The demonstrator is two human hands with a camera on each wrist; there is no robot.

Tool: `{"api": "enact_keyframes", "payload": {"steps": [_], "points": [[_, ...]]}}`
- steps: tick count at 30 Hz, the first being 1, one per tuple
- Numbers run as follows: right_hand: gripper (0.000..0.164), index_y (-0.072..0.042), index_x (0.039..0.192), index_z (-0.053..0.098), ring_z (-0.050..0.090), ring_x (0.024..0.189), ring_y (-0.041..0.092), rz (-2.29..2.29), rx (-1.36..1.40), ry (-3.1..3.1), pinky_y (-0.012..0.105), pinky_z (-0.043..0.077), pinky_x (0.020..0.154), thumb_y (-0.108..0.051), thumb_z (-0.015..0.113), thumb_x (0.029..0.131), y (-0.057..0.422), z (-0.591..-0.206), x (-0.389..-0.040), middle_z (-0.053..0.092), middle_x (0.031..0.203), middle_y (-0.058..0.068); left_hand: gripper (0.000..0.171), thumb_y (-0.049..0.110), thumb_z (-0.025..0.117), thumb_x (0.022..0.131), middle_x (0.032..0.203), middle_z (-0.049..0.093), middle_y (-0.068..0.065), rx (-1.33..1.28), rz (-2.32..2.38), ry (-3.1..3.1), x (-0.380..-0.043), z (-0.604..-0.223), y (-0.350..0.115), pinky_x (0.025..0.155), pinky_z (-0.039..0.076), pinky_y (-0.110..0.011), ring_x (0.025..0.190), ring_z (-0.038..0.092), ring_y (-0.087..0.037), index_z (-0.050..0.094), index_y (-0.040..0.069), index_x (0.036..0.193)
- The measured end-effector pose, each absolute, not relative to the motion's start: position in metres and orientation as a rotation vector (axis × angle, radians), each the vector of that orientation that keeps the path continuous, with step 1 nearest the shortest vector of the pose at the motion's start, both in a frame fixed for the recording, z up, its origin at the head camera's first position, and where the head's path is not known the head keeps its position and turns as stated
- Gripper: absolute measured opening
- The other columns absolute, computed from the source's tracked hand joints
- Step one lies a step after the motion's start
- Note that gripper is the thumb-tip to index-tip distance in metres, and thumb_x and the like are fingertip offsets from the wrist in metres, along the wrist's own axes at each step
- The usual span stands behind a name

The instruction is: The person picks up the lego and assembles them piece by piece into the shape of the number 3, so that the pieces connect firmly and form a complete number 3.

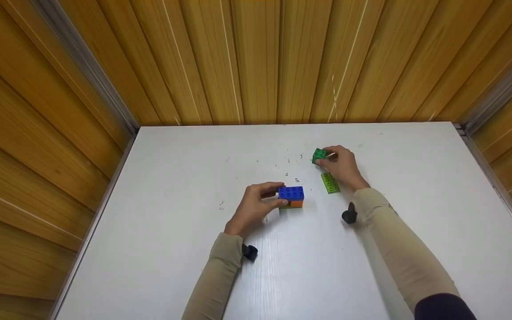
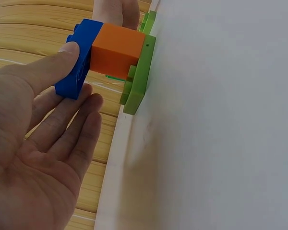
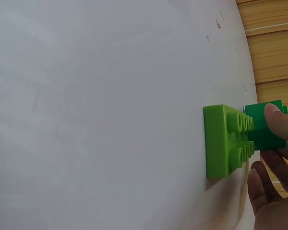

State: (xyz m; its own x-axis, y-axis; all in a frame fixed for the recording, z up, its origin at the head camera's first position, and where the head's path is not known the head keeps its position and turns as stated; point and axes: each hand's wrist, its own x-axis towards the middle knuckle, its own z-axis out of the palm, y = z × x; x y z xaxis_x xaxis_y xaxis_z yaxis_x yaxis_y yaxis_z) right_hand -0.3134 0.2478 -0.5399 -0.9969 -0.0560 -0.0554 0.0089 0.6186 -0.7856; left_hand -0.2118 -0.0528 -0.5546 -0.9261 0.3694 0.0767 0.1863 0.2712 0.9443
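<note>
My left hand (image 1: 258, 203) pinches the blue brick (image 1: 291, 192) between thumb and fingers. That blue brick is the top of a stack; under it is an orange brick (image 2: 117, 48), and a light green flat brick (image 2: 140, 76) forms the base on the table. Farther back and to the right, my right hand (image 1: 340, 165) grips a small dark green brick (image 1: 318, 155) by its sides. Nearer than that brick, a second light green flat brick (image 1: 330, 182) lies studs up on the table, apart from the stack.
The white table (image 1: 171, 178) carries scattered small dark marks. Wood-look panels (image 1: 256, 62) rise behind it and at both sides. A small black camera (image 1: 250, 252) is strapped at the left wrist, another black camera (image 1: 349, 214) at the right.
</note>
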Motion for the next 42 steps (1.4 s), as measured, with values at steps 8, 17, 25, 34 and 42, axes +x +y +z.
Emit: {"api": "enact_keyframes", "payload": {"steps": [8,17,25,34,42], "points": [[0.055,-0.003,0.150,0.058,0.058,0.129,0.034,-1.391,0.000,2.733,0.048,0.051,0.111,-0.025,0.075,0.103,0.252,-0.536,-0.312,0.059,0.145,0.018,0.047,0.014,0.081,0.097,0.140,0.071,-0.008,0.553,1.759,2.347,-0.212,-0.556,-0.052,0.108,0.056,-0.030,0.127,0.070,-0.024,0.069,0.007,0.142],[0.053,-0.004,0.149,0.060,0.057,0.133,0.037,-1.371,-0.045,2.779,0.053,0.048,0.114,-0.027,0.074,0.103,0.254,-0.528,-0.309,0.062,0.145,0.019,0.049,0.014,0.080,0.097,0.141,0.071,-0.009,0.537,1.758,2.339,-0.212,-0.556,-0.052,0.110,0.056,-0.033,0.128,0.069,-0.026,0.067,0.006,0.144],[0.052,-0.004,0.143,0.064,0.061,0.131,0.036,-1.386,-0.161,2.815,0.050,0.052,0.109,-0.030,0.078,0.101,0.249,-0.515,-0.301,0.069,0.136,0.018,0.047,0.016,0.082,0.096,0.142,0.071,-0.006,0.512,1.715,2.382,-0.211,-0.555,-0.052,0.110,0.056,-0.034,0.129,0.069,-0.026,0.070,0.013,0.142],[0.050,-0.005,0.141,0.067,0.066,0.124,0.035,-1.416,-0.276,2.819,0.047,0.055,0.105,-0.031,0.079,0.100,0.240,-0.490,-0.290,0.073,0.130,0.018,0.049,0.017,0.082,0.096,0.142,0.071,-0.006,0.542,1.711,2.399,-0.213,-0.555,-0.052,0.118,0.050,-0.043,0.135,0.065,-0.028,0.069,0.007,0.142],[0.048,-0.006,0.141,0.067,0.067,0.121,0.033,-1.435,-0.363,2.806,0.049,0.054,0.106,-0.030,0.078,0.100,0.231,-0.475,-0.275,0.074,0.129,0.015,0.049,0.020,0.083,0.096,0.141,0.071,-0.002,0.514,1.703,2.412,-0.212,-0.555,-0.052,0.123,0.044,-0.050,0.137,0.064,-0.024,0.070,0.011,0.142]]}}
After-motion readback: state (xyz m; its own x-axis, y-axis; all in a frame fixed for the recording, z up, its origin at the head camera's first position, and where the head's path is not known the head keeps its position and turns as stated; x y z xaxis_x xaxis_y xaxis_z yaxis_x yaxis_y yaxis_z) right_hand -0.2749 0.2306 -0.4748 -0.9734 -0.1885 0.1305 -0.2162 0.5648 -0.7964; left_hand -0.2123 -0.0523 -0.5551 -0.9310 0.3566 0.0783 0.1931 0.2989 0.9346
